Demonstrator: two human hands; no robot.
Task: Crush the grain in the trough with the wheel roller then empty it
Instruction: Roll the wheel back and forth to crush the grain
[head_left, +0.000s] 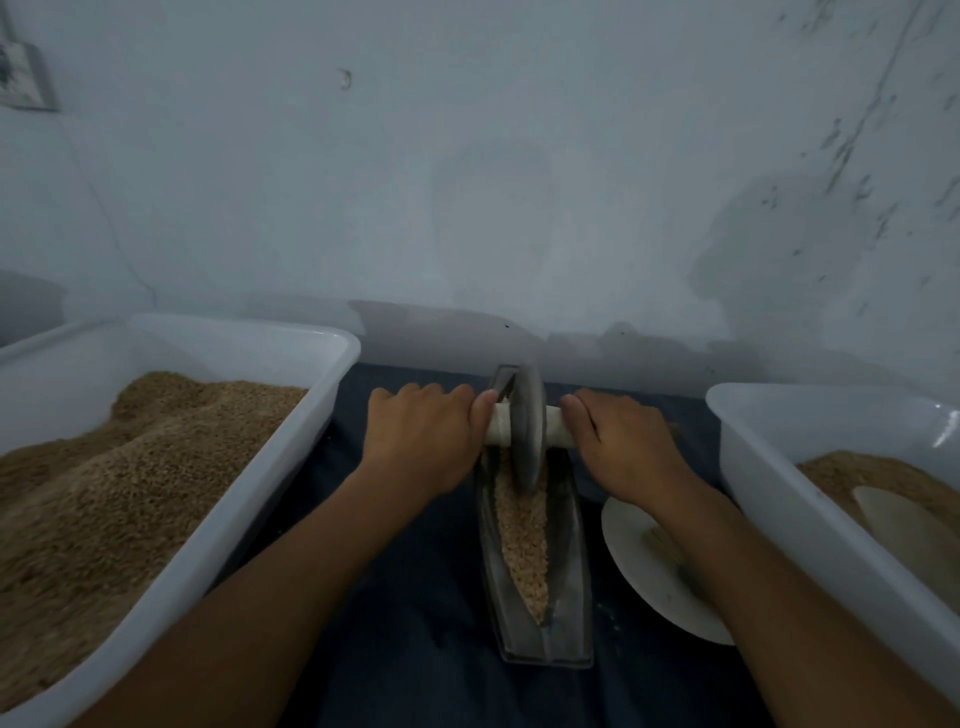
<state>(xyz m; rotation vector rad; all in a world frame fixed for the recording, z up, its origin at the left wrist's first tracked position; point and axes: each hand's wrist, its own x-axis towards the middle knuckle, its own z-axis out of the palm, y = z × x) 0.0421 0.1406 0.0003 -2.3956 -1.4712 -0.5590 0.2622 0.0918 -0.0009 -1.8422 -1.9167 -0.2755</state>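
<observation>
Both hands on the wheel roller (529, 428), 1 per side. Left hand (423, 434) wraps the pale axle handle left of the disc, right hand (626, 441) wraps the right stub, thumbs close to the disc. The disc stands upright in the far end of the trough (571, 597), which lies lengthwise on the dark cloth (415, 597) between 2 white tubs. Grain (522, 535) fills the groove from the disc to the near tip and looks mostly whole, so crushing seems early.

Handling guess: metal disc and trough look heavy and rigid; grain is loose and will spill if the trough tips. Hold the handle ends symmetrically. For emptying, take the trough by both ends. Left tub (332, 364) holds plenty of grain; right tub (727, 415) holds less. A white plate (639, 561) lies just right of the trough.
</observation>
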